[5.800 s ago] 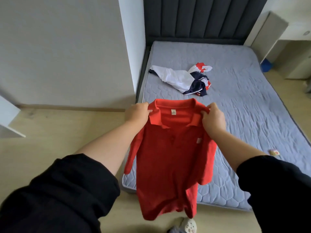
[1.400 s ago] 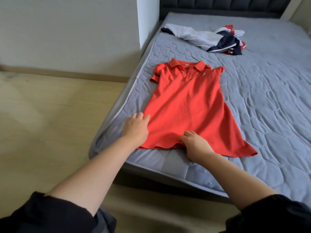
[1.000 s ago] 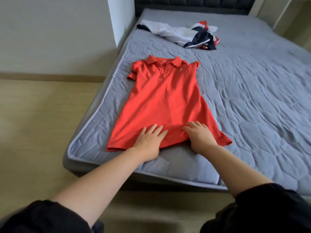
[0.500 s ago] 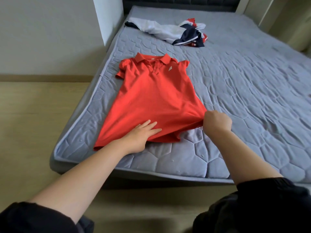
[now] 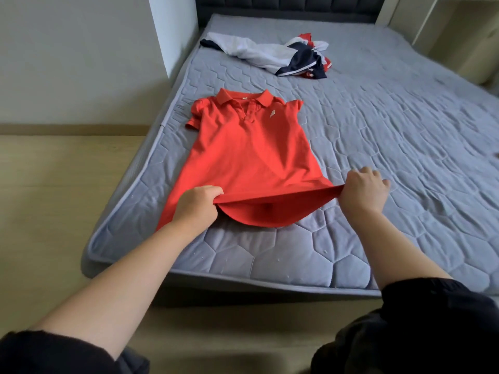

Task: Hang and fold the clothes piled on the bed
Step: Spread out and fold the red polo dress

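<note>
Left hand (image 5: 198,207), right hand (image 5: 364,190) on dress (image 5: 251,157)

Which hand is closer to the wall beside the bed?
Left. The left hand holds the shirt hem on the side toward the wall. The right hand pinches the hem farther across the bed, away from the wall.

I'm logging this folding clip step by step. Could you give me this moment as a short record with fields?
garment: red polo dress, front up, collar toward the headboard
surface: grey quilted mattress
left grip: holds the hem, raised off the mattress
right grip: holds the hem's right corner, raised
other clothes: white, navy and red heap near the headboard, apart from the dress
fold state: not yet folded
</note>
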`<state>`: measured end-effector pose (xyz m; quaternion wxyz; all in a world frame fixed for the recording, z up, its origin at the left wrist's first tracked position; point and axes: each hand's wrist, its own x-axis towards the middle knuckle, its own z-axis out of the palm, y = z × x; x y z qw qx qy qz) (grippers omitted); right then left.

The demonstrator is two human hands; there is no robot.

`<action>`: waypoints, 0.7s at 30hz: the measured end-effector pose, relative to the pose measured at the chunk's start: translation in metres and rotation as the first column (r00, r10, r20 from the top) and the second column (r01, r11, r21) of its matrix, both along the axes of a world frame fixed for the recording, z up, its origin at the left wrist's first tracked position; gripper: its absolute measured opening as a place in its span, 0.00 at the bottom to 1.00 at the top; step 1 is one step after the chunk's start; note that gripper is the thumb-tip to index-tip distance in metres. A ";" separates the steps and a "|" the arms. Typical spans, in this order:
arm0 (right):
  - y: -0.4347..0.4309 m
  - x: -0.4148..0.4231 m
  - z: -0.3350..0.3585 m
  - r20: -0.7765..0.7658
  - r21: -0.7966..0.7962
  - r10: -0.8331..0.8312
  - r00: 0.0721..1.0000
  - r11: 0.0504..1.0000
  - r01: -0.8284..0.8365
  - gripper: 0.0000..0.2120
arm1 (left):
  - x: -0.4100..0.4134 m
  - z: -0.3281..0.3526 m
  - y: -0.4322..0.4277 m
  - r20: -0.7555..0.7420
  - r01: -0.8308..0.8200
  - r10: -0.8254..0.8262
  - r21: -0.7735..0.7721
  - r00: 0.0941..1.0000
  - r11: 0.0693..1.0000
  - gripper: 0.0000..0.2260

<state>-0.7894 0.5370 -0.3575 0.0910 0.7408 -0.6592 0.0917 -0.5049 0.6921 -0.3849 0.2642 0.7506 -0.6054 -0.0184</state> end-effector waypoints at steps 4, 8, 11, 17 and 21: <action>-0.006 -0.009 -0.003 -0.078 0.007 -0.085 0.993 0.996 0.086 0.10 | 0.014 0.009 0.000 0.113 0.146 -0.164 0.153 0.980 0.977 0.19; -0.003 -0.013 -0.011 -0.273 0.339 -0.093 0.958 0.922 0.186 0.19 | 0.043 0.008 0.011 0.055 0.199 -0.273 0.548 0.960 0.813 0.19; 0.004 -0.005 -0.020 -0.341 0.469 0.057 0.938 0.876 0.117 0.22 | 0.060 0.007 0.025 -0.133 0.215 -0.171 0.680 0.976 0.700 0.19; 0.029 0.037 -0.024 -0.208 0.557 0.459 0.864 0.782 -0.281 0.30 | 0.053 0.002 0.029 -0.189 0.184 -0.075 0.659 0.979 0.729 0.12; 0.039 0.045 -0.023 -0.100 0.626 0.558 0.824 0.679 -0.384 0.49 | 0.040 -0.004 0.030 -0.118 0.169 -0.126 0.512 0.985 0.842 0.08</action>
